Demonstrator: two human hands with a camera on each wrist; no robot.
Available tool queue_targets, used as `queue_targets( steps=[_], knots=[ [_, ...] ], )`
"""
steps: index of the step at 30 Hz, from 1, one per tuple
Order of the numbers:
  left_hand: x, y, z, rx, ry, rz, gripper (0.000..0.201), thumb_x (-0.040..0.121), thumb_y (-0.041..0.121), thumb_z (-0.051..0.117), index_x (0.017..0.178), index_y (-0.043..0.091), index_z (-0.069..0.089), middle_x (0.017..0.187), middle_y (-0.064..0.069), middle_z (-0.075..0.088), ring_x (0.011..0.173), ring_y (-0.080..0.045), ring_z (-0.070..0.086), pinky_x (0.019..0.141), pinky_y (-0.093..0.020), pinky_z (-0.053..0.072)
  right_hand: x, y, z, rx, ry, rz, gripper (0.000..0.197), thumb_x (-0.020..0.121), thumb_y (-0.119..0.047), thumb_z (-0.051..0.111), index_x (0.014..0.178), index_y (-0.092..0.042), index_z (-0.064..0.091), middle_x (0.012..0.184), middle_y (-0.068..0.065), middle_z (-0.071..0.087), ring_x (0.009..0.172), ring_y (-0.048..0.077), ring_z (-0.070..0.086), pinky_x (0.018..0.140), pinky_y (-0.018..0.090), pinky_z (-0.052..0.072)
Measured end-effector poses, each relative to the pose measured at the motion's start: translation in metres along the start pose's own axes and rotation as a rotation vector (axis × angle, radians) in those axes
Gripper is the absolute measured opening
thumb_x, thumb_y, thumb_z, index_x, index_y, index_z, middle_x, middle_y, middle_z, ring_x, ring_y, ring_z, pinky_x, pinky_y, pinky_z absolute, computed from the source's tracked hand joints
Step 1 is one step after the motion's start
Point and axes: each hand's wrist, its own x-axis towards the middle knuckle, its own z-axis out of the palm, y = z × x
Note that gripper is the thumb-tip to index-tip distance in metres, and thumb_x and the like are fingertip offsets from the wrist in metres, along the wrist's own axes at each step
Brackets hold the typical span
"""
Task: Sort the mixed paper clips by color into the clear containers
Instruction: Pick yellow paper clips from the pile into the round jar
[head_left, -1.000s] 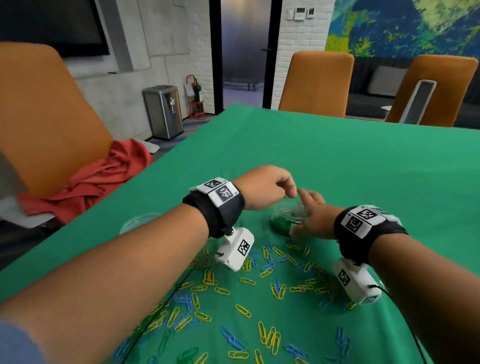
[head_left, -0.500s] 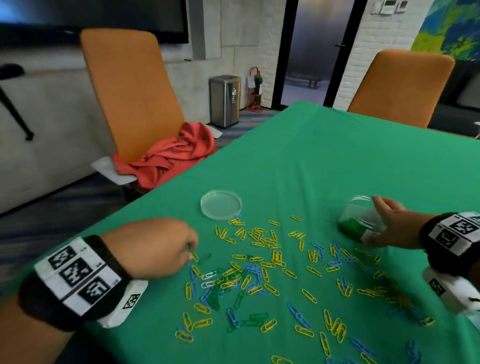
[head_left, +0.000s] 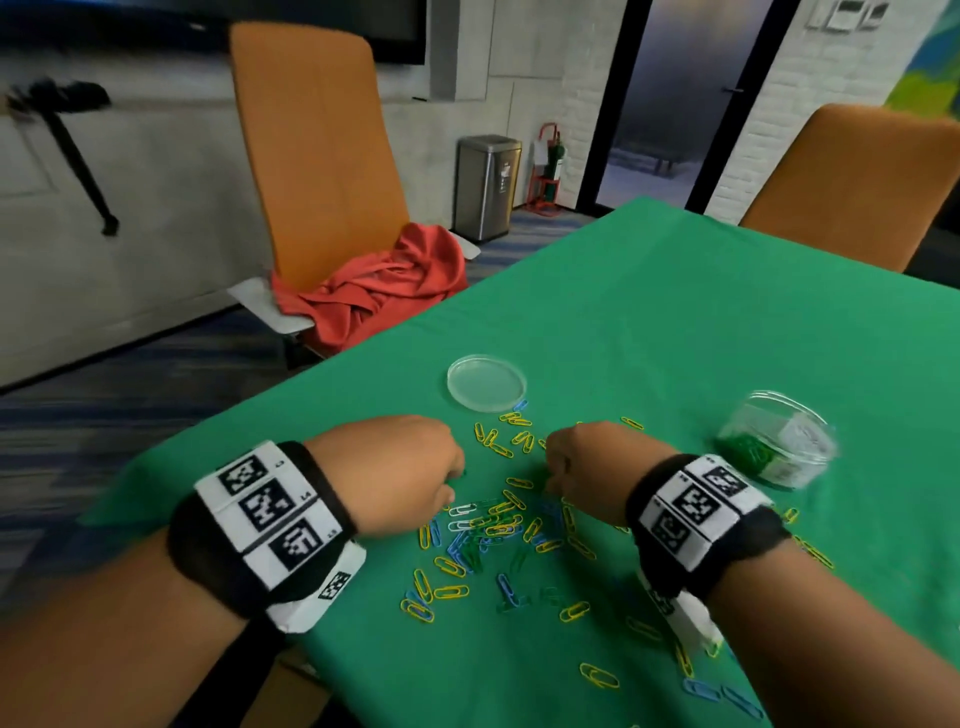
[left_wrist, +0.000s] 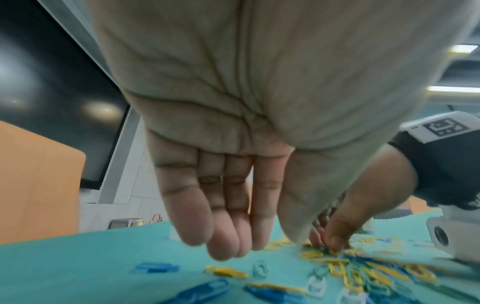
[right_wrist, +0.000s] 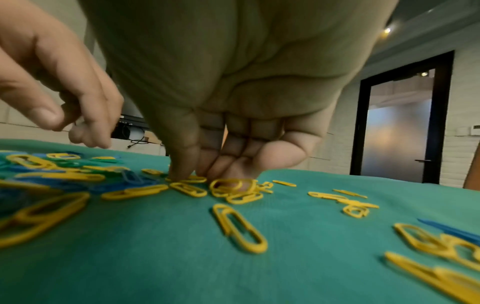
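head view: the left hand (head_left: 395, 467) and right hand (head_left: 592, 467) are both seen knuckles-up over the clips (head_left: 498, 525) scattered on the green table (head_left: 675, 322). Fingers are hidden from up here, so the grip can't be told from this angle.
containers: a clear jar (head_left: 779, 441) already loaded with green clips is parked to the right, well apart from the hands. A shallow clear dish (head_left: 487, 382) with nothing seen in it sits just past the pile.
left wrist view: the fingers (left_wrist: 207, 236) are held nearly straight and together just above the table, with nothing seen in them. Blue, yellow and white clips are spread underneath, all a bit blurred.
right wrist view: the fingers (right_wrist: 182, 164) are bunched with tips pressed down among yellow clips (right_wrist: 233, 187). Whether one is actually pinched can't be told, the contact spot is hidden.
doing it well: probably best if one colour is stuck to and a single clip is pinched by its edge, since overlapping clips look likely to snag and get dragged along.
writing: only square black-and-white marker codes on the wristbands (head_left: 270, 504) can be made out; the jar's label is too blurred to be read.
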Motion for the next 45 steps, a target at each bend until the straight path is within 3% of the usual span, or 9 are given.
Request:
queue_targets(
  steps=[6, 11, 17, 23, 26, 31, 36, 41, 45],
  knots=[
    [0.006, 0.003, 0.007, 0.075, -0.024, -0.077, 0.024, 0.094, 0.035, 0.052, 0.105, 0.02, 0.067, 0.105, -0.001, 0.064, 0.097, -0.026, 0.065, 0.081, -0.037, 0.055, 0.002, 0.012, 0.005, 0.114, -0.022, 0.019, 0.029, 0.079, -0.017, 0.053, 0.1, -0.033, 0.064, 0.098, -0.008, 0.066, 0.096, 0.02, 0.064, 0.079, 0.027, 0.052],
    [0.018, 0.006, 0.002, 0.046, 0.013, -0.127, 0.025, 0.095, 0.04, 0.055, 0.1, 0.019, 0.067, 0.102, -0.002, 0.065, 0.095, -0.027, 0.065, 0.08, -0.038, 0.054, 0.005, 0.007, 0.008, 0.107, 0.049, -0.007, 0.013, 0.082, -0.033, 0.061, 0.095, -0.034, 0.062, 0.091, -0.009, 0.062, 0.092, 0.021, 0.062, 0.075, 0.026, 0.049],
    [0.024, 0.009, -0.001, -0.011, 0.024, -0.148, 0.009, 0.09, 0.033, 0.063, 0.091, 0.024, 0.064, 0.092, 0.006, 0.065, 0.088, -0.021, 0.061, 0.073, -0.028, 0.046, 0.002, 0.001, 0.008, 0.061, 0.088, -0.11, 0.004, 0.085, -0.024, 0.054, 0.085, -0.026, 0.058, 0.092, -0.001, 0.062, 0.086, 0.025, 0.061, 0.07, 0.028, 0.048],
    [0.026, 0.008, 0.001, -0.056, -0.016, -0.114, 0.013, 0.085, 0.021, 0.057, 0.089, 0.033, 0.059, 0.102, 0.01, 0.063, 0.093, -0.019, 0.06, 0.078, -0.03, 0.05, -0.005, 0.003, 0.004, 0.148, 0.205, -0.074, 0.012, 0.079, -0.017, 0.049, 0.086, -0.026, 0.046, 0.067, -0.005, 0.05, 0.062, 0.022, 0.049, 0.049, 0.024, 0.03],
    [0.026, 0.009, 0.001, -0.07, -0.025, -0.078, 0.019, 0.087, 0.028, 0.058, 0.104, 0.033, 0.065, 0.109, 0.009, 0.063, 0.101, -0.019, 0.062, 0.085, -0.032, 0.052, -0.005, 0.001, 0.004, 0.157, 0.142, -0.058, 0.016, 0.082, -0.013, 0.046, 0.089, -0.027, 0.048, 0.072, -0.005, 0.051, 0.067, 0.022, 0.05, 0.053, 0.025, 0.031],
    [0.025, 0.012, 0.0, -0.021, -0.048, -0.024, 0.009, 0.09, 0.026, 0.051, 0.081, 0.03, 0.051, 0.093, 0.01, 0.053, 0.085, -0.016, 0.054, 0.078, -0.032, 0.049, -0.008, -0.003, 0.005, 0.101, 0.05, -0.073, 0.002, 0.081, -0.021, 0.05, 0.083, -0.019, 0.051, 0.086, 0.001, 0.057, 0.081, 0.027, 0.053, 0.063, 0.027, 0.037],
    [0.023, 0.015, -0.004, -0.02, 0.049, -0.083, 0.018, 0.077, 0.029, 0.057, 0.07, 0.025, 0.041, 0.088, 0.005, 0.056, 0.08, -0.022, 0.053, 0.066, -0.03, 0.044, -0.018, -0.017, 0.001, 0.146, 0.157, -0.3, 0.024, 0.078, -0.045, 0.063, 0.102, -0.041, 0.063, 0.103, -0.01, 0.064, 0.098, 0.018, 0.062, 0.082, 0.03, 0.051],
    [0.021, 0.015, -0.011, -0.096, 0.265, -0.098, 0.013, 0.079, 0.018, 0.053, 0.078, 0.025, 0.042, 0.084, 0.004, 0.057, 0.084, -0.027, 0.059, 0.067, -0.035, 0.045, -0.014, -0.029, 0.004, 0.095, 0.095, -0.363, 0.026, 0.08, -0.042, 0.067, 0.105, -0.049, 0.068, 0.104, -0.013, 0.067, 0.1, 0.015, 0.063, 0.079, 0.026, 0.048],
    [0.019, 0.014, -0.009, -0.159, 0.256, -0.05, 0.027, 0.084, 0.022, 0.05, 0.108, 0.034, 0.056, 0.102, 0.009, 0.057, 0.094, -0.021, 0.06, 0.078, -0.035, 0.048, -0.013, -0.025, 0.003, 0.155, 0.103, -0.291, 0.018, 0.08, -0.038, 0.066, 0.097, -0.043, 0.069, 0.095, -0.011, 0.068, 0.092, 0.016, 0.064, 0.079, 0.028, 0.051]
  ],
)
